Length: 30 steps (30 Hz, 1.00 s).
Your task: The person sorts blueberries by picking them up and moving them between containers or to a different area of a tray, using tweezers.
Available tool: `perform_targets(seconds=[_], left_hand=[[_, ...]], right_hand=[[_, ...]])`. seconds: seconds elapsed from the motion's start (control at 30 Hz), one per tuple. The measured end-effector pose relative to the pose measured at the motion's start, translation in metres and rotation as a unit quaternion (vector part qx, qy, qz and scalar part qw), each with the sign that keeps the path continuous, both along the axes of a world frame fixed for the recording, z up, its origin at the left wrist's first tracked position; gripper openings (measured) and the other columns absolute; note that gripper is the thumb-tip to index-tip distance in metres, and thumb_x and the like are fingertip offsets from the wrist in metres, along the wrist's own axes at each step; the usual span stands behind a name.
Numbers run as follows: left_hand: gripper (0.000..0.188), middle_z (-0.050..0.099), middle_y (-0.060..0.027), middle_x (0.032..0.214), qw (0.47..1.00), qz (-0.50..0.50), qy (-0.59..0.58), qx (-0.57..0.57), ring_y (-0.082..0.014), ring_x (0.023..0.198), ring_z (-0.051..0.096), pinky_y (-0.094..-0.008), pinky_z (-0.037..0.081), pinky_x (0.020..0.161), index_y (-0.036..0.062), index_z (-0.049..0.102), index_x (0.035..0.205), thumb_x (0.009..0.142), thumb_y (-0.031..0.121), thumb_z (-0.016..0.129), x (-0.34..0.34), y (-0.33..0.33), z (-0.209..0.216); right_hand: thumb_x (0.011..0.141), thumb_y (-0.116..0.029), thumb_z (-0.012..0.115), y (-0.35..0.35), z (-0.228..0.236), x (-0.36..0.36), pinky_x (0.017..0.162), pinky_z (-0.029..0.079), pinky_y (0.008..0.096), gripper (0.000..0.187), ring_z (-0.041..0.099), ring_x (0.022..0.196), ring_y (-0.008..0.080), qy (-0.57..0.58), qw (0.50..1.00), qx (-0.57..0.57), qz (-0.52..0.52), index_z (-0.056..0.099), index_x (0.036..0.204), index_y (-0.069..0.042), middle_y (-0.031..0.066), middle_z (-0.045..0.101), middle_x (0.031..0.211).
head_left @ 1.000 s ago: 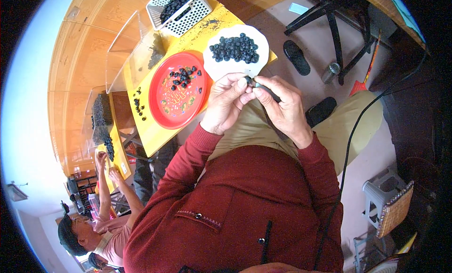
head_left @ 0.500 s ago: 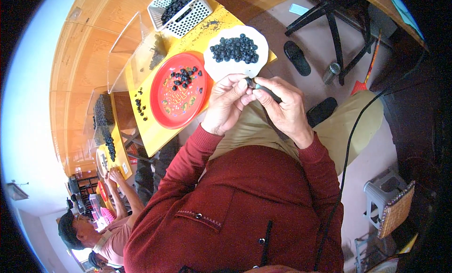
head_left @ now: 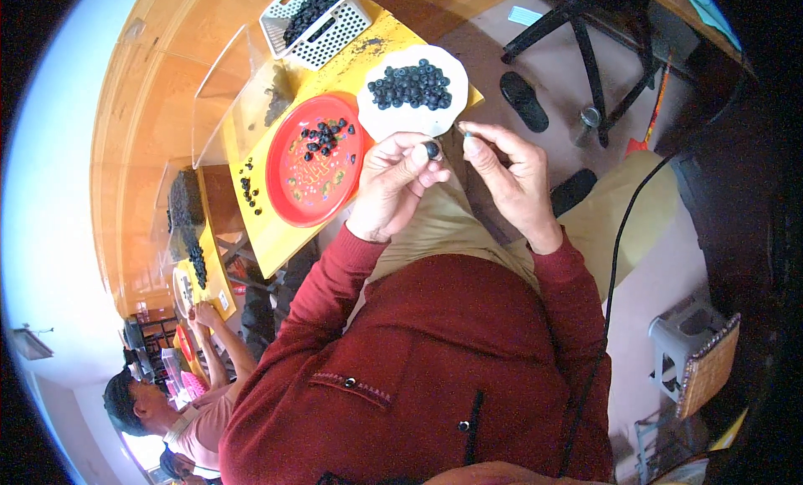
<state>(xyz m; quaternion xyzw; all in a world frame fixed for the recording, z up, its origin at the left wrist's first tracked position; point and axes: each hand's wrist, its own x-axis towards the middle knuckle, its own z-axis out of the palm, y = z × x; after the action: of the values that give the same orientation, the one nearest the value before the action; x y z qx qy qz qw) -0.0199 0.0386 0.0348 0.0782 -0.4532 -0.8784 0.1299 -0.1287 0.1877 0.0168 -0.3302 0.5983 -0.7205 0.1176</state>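
Wooden flooring surrounds a yellow table (head_left: 280, 234), where a red plate (head_left: 311, 188) holds a few dark berries. Just beyond the plate sits a white plate (head_left: 385, 121) heaped with berries, and farther off a white basket (head_left: 330, 37) holds more. Near the white plate's front edge, the left hand (head_left: 393, 184) pinches a single dark berry (head_left: 432, 149) between thumb and fingertips. The right hand (head_left: 510, 179), just beside it, has thumb and forefinger closed on a tiny bit, too small to identify. Well behind the red plate, another person (head_left: 180, 410) works at a second table.
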Motion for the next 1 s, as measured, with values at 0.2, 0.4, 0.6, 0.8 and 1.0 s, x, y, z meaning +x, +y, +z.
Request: perform_targets(seconds=[0.2, 0.4, 0.6, 0.8, 1.0], left_hand=[[0.015, 0.066, -0.0093, 0.099, 1.0, -0.012, -0.014, -0.005, -0.0156, 0.085, 0.064, -0.0332, 0.057, 0.079, 0.0013, 0.062, 0.105, 0.092, 0.01, 0.059, -0.002, 0.005, -0.002], [0.016, 0.066, -0.0111, 0.102, 0.999, -0.026, -0.021, -0.025, -0.0169, 0.087, 0.065, -0.0336, 0.056, 0.079, 0.0012, 0.061, 0.107, 0.092, 0.008, 0.058, -0.005, 0.011, 0.005], [0.015, 0.066, -0.0085, 0.092, 0.998, -0.053, -0.014, -0.008, -0.0162, 0.081, 0.064, -0.0353, 0.057, 0.075, 0.0006, 0.062, 0.104, 0.091, 0.009, 0.059, 0.001, 0.011, -0.001], [0.016, 0.066, -0.0079, 0.092, 0.999, -0.022, -0.031, -0.015, -0.0147, 0.081, 0.064, -0.0344, 0.057, 0.079, 0.0009, 0.062, 0.106, 0.091, 0.007, 0.06, 0.009, -0.001, 0.001], [0.015, 0.069, -0.0077, 0.092, 0.939, 0.15, -0.1, -0.294, -0.0121, 0.078, 0.064, -0.0273, 0.055, 0.074, -0.0007, 0.065, 0.101, 0.086, 0.002, 0.065, 0.034, -0.044, -0.003]], right_hand=[[0.09, -0.023, 0.065, -0.003, 0.007, 0.006, 0.068, 0.048, 0.0257, 0.03, 0.06, 0.078, 0.012, -0.021, 0.997, -0.04, 0.061, 0.064, 0.102, 0.005, 0.0103, 0.066, 0.087], [0.09, -0.02, 0.065, -0.006, -0.001, 0.004, 0.061, 0.044, 0.0221, 0.023, 0.055, 0.072, 0.0052, -0.053, 0.99, -0.075, 0.109, 0.065, 0.092, 0.003, 0.0007, 0.062, 0.077], [0.094, -0.018, 0.06, 0.0, -0.002, 0.003, 0.059, 0.043, 0.0195, 0.021, 0.054, 0.073, 0.0021, -0.198, 0.967, -0.065, 0.146, 0.067, 0.089, 0.001, -0.0018, 0.064, 0.079], [0.093, -0.023, 0.062, 0.002, -0.009, 0.004, 0.054, 0.037, 0.018, 0.022, 0.047, 0.064, 0.0001, -0.201, 0.971, -0.048, 0.118, 0.068, 0.089, -0.002, -0.0065, 0.058, 0.073], [0.092, -0.022, 0.064, 0.006, -0.019, -0.004, 0.043, 0.025, 0.0179, 0.017, 0.036, 0.051, -0.0013, -0.229, 0.968, -0.037, 0.093, 0.066, 0.086, -0.006, -0.0098, 0.048, 0.064]])
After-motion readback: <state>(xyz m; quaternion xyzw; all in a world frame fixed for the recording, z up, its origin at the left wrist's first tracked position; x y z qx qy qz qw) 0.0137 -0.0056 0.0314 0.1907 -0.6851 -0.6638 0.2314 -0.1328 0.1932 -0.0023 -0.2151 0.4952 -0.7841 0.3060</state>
